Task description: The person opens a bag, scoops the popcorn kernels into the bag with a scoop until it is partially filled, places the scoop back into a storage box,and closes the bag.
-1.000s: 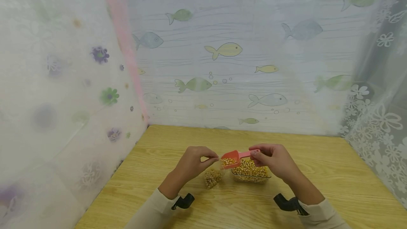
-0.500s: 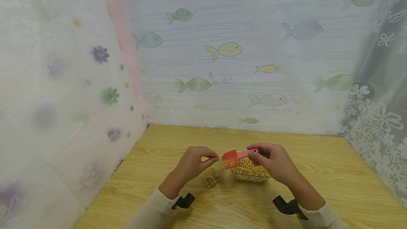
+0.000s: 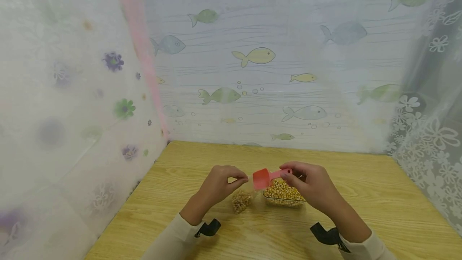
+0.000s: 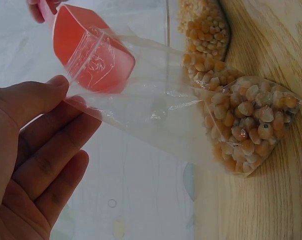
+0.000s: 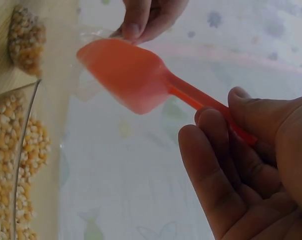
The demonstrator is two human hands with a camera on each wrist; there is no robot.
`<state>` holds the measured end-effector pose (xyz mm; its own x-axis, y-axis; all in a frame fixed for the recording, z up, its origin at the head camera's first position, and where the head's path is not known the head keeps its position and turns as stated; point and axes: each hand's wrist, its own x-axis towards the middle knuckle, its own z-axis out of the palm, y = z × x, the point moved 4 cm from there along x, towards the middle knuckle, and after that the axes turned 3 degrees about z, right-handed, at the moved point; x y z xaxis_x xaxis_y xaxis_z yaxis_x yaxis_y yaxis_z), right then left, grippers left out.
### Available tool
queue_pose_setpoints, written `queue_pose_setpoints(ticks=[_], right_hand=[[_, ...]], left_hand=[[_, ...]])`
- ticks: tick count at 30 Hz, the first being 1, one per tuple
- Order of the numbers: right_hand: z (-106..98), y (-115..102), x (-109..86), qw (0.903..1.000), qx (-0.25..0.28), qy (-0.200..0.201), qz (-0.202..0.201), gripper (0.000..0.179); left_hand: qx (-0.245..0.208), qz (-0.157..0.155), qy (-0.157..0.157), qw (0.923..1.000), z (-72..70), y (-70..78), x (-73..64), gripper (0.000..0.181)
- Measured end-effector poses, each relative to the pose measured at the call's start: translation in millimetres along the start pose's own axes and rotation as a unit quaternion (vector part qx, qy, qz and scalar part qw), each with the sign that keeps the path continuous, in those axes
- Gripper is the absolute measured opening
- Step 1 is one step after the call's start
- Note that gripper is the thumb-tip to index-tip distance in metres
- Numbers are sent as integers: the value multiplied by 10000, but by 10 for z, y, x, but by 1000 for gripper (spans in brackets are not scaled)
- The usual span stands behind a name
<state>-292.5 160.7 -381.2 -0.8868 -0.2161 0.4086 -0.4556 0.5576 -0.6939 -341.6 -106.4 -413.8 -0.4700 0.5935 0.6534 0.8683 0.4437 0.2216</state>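
Observation:
My left hand [image 3: 221, 183] pinches the rim of a clear plastic bag [image 4: 155, 107] between thumb and index finger. Corn kernels [image 4: 245, 125] fill the bag's bottom, which rests on the table. My right hand [image 3: 310, 181] grips the handle of a pinkish-red scoop [image 3: 261, 179] between thumb and fingers. The scoop is tilted down toward the bag, its tip in the bag's mouth in the left wrist view. No kernels show in its bowl. Just right of the bag, below the scoop, stands a clear container [image 3: 285, 201] of yellow corn kernels [image 5: 6, 150].
The wooden table [image 3: 252, 236] reaches back to a curtain [image 3: 274, 103] printed with fish. A flowered curtain [image 3: 72, 131] hangs along the left side, another sheet with white flowers on the right. A black wrist mount [image 3: 209, 228] juts from the left sleeve.
The scoop in my right hand has tipped further toward the bag. The kernels that lay in its bowl have gone out of it. My left hand has stayed in place.

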Motion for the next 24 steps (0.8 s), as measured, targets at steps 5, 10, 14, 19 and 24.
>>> queue_pose_setpoints(ticks=[5,10,14,19,24], right_hand=[[-22,-27,-2,9988,-232,165,-398,19],[-65,43,10,9999,10,69,-87,22],[-91,144,38,9985,444,-74,306,26],[-116,287,71,9889,1163,-149,916,31],[-160,413,81,9778,1549,-168,1401,39]], left_hand=[[-28,-7,16,10000,-9,8,2,8],[-14,-18,14,10000,-12,17,1,8],[-14,-66,-7,10000,-16,23,3,8],[-17,-107,-31,9999,-21,27,2,8],[-18,-78,-32,10000,-15,21,0,9]])
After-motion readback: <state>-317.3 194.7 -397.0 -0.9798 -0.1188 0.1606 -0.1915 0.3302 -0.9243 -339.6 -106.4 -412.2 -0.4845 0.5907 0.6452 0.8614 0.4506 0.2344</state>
